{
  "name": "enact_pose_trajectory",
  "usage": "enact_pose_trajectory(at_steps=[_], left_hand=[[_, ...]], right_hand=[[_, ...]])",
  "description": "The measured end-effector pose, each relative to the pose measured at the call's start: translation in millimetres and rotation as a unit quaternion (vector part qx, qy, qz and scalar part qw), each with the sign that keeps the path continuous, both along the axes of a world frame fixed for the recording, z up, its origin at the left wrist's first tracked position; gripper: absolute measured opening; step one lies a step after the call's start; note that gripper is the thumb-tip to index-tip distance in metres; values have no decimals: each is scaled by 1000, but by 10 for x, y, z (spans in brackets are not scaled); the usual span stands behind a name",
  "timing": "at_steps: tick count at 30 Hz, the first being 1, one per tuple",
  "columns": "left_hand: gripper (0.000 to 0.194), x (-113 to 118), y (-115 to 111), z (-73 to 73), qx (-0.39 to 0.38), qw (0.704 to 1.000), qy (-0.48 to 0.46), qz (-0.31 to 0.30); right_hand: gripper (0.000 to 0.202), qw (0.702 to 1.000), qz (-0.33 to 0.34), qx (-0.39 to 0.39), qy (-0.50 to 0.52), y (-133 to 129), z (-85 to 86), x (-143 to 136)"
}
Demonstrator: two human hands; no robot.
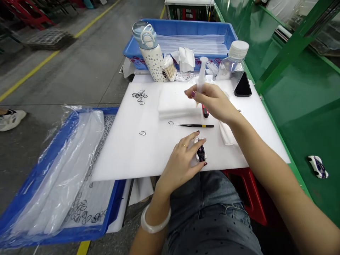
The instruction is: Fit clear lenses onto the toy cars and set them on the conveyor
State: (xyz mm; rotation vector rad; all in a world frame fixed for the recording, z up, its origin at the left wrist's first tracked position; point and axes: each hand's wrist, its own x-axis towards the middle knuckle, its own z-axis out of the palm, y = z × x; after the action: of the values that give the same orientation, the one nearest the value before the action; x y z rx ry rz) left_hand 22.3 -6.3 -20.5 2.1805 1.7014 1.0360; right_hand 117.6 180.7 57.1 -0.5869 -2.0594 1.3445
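Observation:
On the white work board (119, 156), my left hand (182, 159) has its fingers and thumb around a small white and dark toy car (201, 152), which lies near the front edge. Above the board, my right hand (212, 101) is closed on a translucent syringe (202, 72), plunger end up and tip pointing down. Black tweezers (196, 125) with a yellow band lie just beyond the toy car. Partly under my right hand is a red and black tool (205, 111). Thin dark loops (140, 95) are piled at the far left, and single loops (142, 133) lie closer.
A white foam block (172, 101) sits mid-board. Behind it stand a dotted bottle (152, 58), cotton swabs (170, 67), a clear jar (232, 62), a phone (243, 86) and a blue bin (180, 26). A blue tray (113, 198) is at left, another toy car (318, 166) at right.

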Motion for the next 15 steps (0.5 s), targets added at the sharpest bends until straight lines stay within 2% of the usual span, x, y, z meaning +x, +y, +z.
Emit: enact_pose_trajectory(at_steps=[2,4,6,8,11,15], left_hand=[[57,-20,41,5,-13,999,-26,-17],[53,15,59,18,-11,997,-76,-6],[49,84,59,41,-16,990,-138,21],[43,157,56,63,-29,981,-185,47],[35,229,64,76,-39,971,-219,87],[26,265,99,66,-35,967,-226,116]], right_hand=[[16,995,-10,-41,86,-257,-66,155],[18,987,-16,-99,128,-501,-211,321],[24,982,-3,-157,104,-658,-365,462],[40,978,20,-191,85,-726,-436,547],[63,973,34,-189,128,-768,-312,571],[65,971,7,-180,156,-869,-37,504]])
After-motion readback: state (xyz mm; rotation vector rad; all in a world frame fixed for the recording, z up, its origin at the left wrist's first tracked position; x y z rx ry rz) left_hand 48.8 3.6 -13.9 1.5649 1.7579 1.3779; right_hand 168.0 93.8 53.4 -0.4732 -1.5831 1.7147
